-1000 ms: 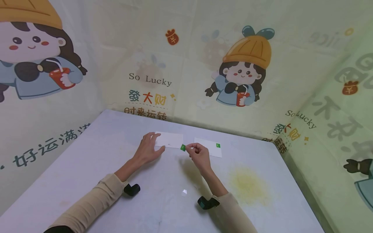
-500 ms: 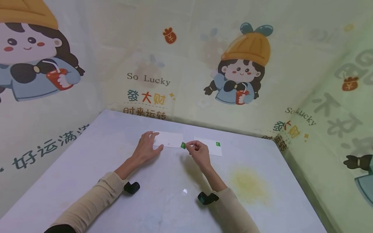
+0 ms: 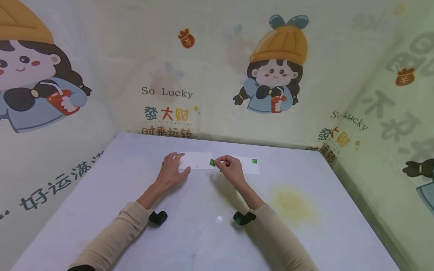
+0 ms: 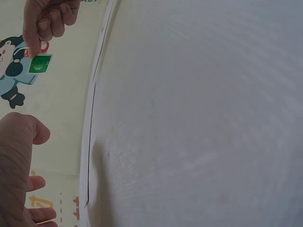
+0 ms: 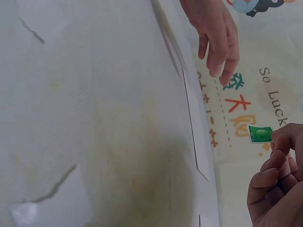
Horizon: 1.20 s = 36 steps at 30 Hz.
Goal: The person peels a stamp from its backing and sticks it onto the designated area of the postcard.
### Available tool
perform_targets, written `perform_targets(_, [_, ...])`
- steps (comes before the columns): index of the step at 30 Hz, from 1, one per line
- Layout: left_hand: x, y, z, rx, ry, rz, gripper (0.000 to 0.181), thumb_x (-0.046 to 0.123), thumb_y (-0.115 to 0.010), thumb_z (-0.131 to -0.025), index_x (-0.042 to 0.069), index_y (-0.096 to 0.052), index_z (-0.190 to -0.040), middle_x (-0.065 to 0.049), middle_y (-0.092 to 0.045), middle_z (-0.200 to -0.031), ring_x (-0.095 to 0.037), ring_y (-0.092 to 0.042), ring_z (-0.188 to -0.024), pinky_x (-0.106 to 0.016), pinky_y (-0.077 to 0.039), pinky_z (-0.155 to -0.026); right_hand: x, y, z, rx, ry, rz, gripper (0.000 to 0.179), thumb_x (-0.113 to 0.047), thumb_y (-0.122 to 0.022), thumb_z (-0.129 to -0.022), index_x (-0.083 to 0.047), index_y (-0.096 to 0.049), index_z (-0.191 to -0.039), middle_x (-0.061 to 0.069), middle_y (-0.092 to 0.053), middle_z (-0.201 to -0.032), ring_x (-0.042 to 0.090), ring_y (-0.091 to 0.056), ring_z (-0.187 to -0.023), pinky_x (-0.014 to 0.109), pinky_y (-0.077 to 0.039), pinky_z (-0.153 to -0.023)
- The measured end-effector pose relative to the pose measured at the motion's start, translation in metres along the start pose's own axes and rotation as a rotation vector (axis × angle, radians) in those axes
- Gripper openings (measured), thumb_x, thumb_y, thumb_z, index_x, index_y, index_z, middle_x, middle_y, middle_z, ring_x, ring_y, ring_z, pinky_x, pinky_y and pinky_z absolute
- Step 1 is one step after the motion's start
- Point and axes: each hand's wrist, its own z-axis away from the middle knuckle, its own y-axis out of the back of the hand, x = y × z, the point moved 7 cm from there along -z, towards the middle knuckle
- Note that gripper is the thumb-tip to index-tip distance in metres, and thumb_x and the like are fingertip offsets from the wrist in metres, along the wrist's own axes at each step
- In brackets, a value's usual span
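Note:
My right hand (image 3: 232, 170) pinches a small green stamp (image 3: 212, 162) with a pale border between thumb and fingertips. In the head view the stamp overlaps the right end of a white envelope (image 3: 194, 160); in the right wrist view the stamp (image 5: 259, 134) shows raised above the tabletop. At the envelope's left end is my left hand (image 3: 169, 169), fingers loosely spread, thumb near the lower edge and fingertips by the upper one. A second white envelope (image 3: 251, 168), partly hidden behind my right hand, bears another green stamp (image 3: 254, 161) at its upper right.
Both envelopes lie toward the back of a white table (image 3: 196, 241), which has a yellow stain (image 3: 291, 203) at right. A printed cloth backdrop (image 3: 210, 113) stands behind and along the sides. A small shiny patch (image 3: 219, 218) shows between the forearms.
My right hand has brought the stamp slightly left and up, from beside the first envelope's lower right corner to over its right end. The left hand keeps its place; the head view has shifted.

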Motion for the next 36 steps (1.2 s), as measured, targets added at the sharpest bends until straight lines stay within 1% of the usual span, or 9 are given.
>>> perform_targets(3, [0.001, -0.001, -0.001, 0.002, -0.002, -0.007, 0.063, 0.032, -0.064, -0.092, -0.006, -0.050, -0.141, -0.036, -0.043, -0.141, -0.048, -0.037, -0.136, -0.060, -0.032, -0.112, -0.002, 0.001, -0.003, -0.007, 0.001, 0.009, 0.015, -0.018, -0.074, -0.095, -0.004, -0.074, -0.099, -0.002, -0.052, -0.060, 0.012, -0.041, -0.054, 0.024, -0.029, -0.047])
perform_targets(9, [0.003, 0.000, -0.004, -0.014, 0.035, -0.013, 0.064, 0.034, -0.065, -0.093, -0.003, -0.049, -0.143, -0.034, -0.040, -0.144, -0.046, -0.035, -0.138, -0.058, -0.031, -0.113, -0.005, 0.002, -0.012, -0.014, 0.030, 0.023, 0.016, -0.020, -0.074, -0.094, -0.004, -0.074, -0.098, -0.001, -0.052, -0.061, 0.012, -0.042, -0.055, 0.025, -0.029, -0.048])
perform_targets(12, [0.004, 0.001, -0.005, -0.018, 0.041, -0.017, 0.064, 0.034, -0.066, -0.093, -0.003, -0.049, -0.143, -0.033, -0.040, -0.145, -0.046, -0.035, -0.139, -0.058, -0.031, -0.114, -0.004, 0.002, -0.016, -0.015, 0.034, 0.033, 0.016, -0.020, -0.073, -0.094, -0.005, -0.074, -0.097, -0.002, -0.052, -0.061, 0.012, -0.043, -0.055, 0.025, -0.029, -0.049])
perform_targets(17, [0.003, -0.002, -0.004, -0.036, 0.058, -0.005, 0.064, 0.033, -0.067, -0.093, -0.003, -0.049, -0.143, -0.032, -0.039, -0.147, -0.046, -0.034, -0.139, -0.059, -0.030, -0.115, 0.000, 0.003, -0.017, -0.025, 0.014, 0.039, 0.014, -0.019, -0.073, -0.094, -0.005, -0.074, -0.097, -0.002, -0.052, -0.061, 0.012, -0.043, -0.056, 0.025, -0.030, -0.049])
perform_targets(23, [0.006, -0.006, -0.006, -0.053, 0.048, -0.012, 0.064, 0.035, -0.065, -0.094, -0.003, -0.049, -0.144, -0.032, -0.040, -0.146, -0.046, -0.034, -0.139, -0.058, -0.030, -0.115, 0.005, 0.009, -0.022, -0.013, -0.002, 0.058, 0.015, -0.021, -0.074, -0.094, -0.006, -0.075, -0.098, -0.002, -0.053, -0.061, 0.012, -0.042, -0.055, 0.025, -0.029, -0.050])
perform_targets(27, [0.006, -0.008, -0.006, -0.064, 0.067, -0.023, 0.065, 0.035, -0.064, -0.094, -0.001, -0.047, -0.145, -0.031, -0.038, -0.148, -0.045, -0.032, -0.140, -0.058, -0.029, -0.115, 0.005, 0.010, -0.024, -0.020, -0.003, 0.057, 0.016, -0.021, -0.074, -0.094, -0.006, -0.075, -0.099, -0.002, -0.053, -0.061, 0.013, -0.044, -0.057, 0.025, -0.030, -0.050])
perform_targets(31, [0.004, -0.010, -0.005, -0.088, 0.087, -0.028, 0.066, 0.036, -0.064, -0.095, -0.001, -0.045, -0.146, -0.030, -0.035, -0.150, -0.045, -0.030, -0.142, -0.058, -0.028, -0.116, 0.006, 0.010, -0.025, -0.031, -0.019, 0.055, 0.016, -0.022, -0.073, -0.095, -0.006, -0.075, -0.099, -0.002, -0.053, -0.062, 0.013, -0.046, -0.059, 0.025, -0.031, -0.051])
perform_targets(36, [0.005, -0.011, -0.007, -0.095, 0.087, -0.025, 0.066, 0.035, -0.064, -0.095, -0.001, -0.045, -0.147, -0.031, -0.035, -0.150, -0.045, -0.030, -0.142, -0.058, -0.028, -0.116, 0.007, 0.011, -0.027, -0.041, -0.020, 0.055, 0.017, -0.022, -0.073, -0.096, -0.006, -0.075, -0.100, -0.001, -0.054, -0.063, 0.013, -0.045, -0.059, 0.025, -0.031, -0.051])
